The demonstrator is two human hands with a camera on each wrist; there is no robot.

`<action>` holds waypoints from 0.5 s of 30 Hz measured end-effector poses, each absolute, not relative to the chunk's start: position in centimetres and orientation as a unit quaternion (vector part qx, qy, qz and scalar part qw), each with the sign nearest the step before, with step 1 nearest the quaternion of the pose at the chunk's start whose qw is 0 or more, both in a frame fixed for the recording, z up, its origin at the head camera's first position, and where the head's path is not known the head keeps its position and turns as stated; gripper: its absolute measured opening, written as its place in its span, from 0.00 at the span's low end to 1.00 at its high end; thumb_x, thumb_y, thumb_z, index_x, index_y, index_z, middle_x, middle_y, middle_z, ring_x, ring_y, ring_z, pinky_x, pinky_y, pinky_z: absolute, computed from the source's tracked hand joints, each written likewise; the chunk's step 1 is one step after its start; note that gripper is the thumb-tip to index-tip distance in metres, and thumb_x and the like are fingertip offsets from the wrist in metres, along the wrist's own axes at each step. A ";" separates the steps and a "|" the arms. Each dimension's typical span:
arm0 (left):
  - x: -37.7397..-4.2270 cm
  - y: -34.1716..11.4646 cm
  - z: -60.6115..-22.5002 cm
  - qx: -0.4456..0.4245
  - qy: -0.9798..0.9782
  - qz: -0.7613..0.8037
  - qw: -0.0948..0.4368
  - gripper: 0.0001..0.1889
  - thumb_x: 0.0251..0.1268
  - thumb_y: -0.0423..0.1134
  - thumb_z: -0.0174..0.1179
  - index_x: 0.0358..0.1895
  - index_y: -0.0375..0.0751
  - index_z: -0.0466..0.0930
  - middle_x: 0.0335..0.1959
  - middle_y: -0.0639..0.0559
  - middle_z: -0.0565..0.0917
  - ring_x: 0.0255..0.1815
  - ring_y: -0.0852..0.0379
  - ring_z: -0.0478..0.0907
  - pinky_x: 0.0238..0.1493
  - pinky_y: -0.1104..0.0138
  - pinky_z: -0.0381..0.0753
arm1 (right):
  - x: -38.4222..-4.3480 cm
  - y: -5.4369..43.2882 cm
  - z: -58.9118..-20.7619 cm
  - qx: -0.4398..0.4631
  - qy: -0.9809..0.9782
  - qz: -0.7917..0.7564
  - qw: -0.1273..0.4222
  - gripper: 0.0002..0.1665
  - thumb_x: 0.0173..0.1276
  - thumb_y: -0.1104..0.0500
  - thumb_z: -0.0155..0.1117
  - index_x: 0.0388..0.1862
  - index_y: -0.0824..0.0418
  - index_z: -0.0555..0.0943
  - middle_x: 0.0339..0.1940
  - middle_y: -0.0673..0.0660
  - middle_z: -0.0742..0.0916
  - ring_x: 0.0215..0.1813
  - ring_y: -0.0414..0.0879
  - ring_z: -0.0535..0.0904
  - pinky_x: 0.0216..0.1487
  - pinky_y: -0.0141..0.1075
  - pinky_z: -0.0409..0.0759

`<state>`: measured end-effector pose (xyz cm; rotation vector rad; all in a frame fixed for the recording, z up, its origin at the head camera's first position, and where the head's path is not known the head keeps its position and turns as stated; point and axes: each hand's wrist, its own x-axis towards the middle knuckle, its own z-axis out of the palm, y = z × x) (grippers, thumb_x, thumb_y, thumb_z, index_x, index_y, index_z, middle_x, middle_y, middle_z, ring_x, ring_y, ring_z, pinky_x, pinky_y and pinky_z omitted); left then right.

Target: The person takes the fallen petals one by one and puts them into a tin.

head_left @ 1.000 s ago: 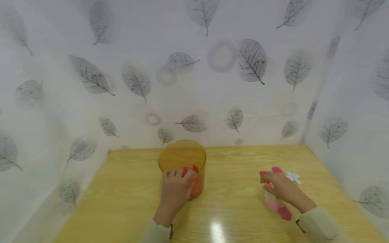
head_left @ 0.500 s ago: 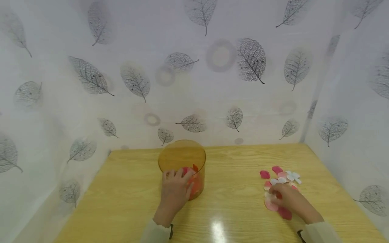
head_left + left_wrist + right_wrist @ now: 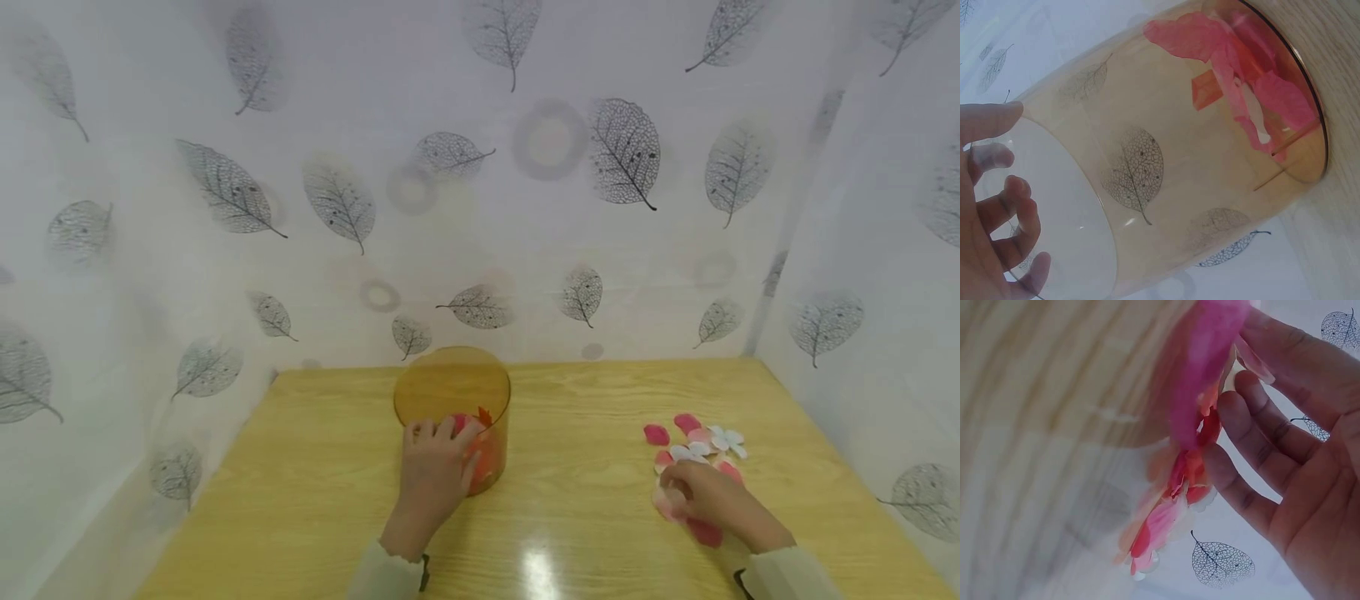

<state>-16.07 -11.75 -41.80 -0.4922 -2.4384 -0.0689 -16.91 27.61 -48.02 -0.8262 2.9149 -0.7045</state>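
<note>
A transparent amber cylinder-shaped container [image 3: 450,392] stands left of centre on the table. My left hand [image 3: 437,471] grips its near rim, with curled fingers and the thumb [image 3: 997,119] at the opening in the left wrist view. Pink and red artificial petals [image 3: 1229,69] lie at the container's bottom. On the right, my right hand [image 3: 705,496] is down at a loose cluster of petals, thumb and fingers curled. In the right wrist view a pale pink petal [image 3: 1252,359] shows between its thumb and fingers. The hand hides part of the cluster.
Loose dark pink petals [image 3: 656,434] and white flower shapes [image 3: 726,441] lie around the right hand on the wood-grain table [image 3: 577,442]. Leaf-printed white walls [image 3: 525,217] enclose the table at the back and both sides.
My right hand has moved from the cluster's far left edge toward its near side, uncovering pink and white petals. My left hand stays on the container's rim.
</note>
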 end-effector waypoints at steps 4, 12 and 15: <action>-16.0 -11.7 -41.8 -0.188 -0.927 -0.026 0.323 0.19 0.46 0.50 0.71 0.43 0.58 0.77 0.31 0.54 0.81 0.31 0.52 0.74 0.43 0.56 0.72 | -17.1 27.6 -48.3 -0.260 0.935 -0.240 0.026 0.14 0.46 0.73 0.64 0.32 0.61 0.79 0.20 0.43 0.71 0.25 0.29 0.59 0.25 0.27 0.63; -16.1 -11.7 -42.0 -0.188 -0.927 -0.030 0.323 0.18 0.47 0.50 0.70 0.42 0.58 0.77 0.31 0.54 0.81 0.31 0.52 0.73 0.43 0.56 0.71 | -17.3 27.5 -48.6 -0.280 0.930 -0.239 -0.004 0.14 0.47 0.76 0.61 0.31 0.61 0.79 0.19 0.42 0.68 0.25 0.29 0.57 0.26 0.26 0.61; -16.0 -11.7 -42.1 -0.186 -0.929 -0.031 0.319 0.18 0.47 0.50 0.70 0.43 0.58 0.77 0.32 0.54 0.81 0.32 0.52 0.74 0.44 0.55 0.71 | -17.3 27.4 -48.3 -0.273 0.930 -0.245 0.010 0.12 0.49 0.74 0.61 0.29 0.59 0.79 0.19 0.42 0.69 0.25 0.29 0.58 0.26 0.27 0.62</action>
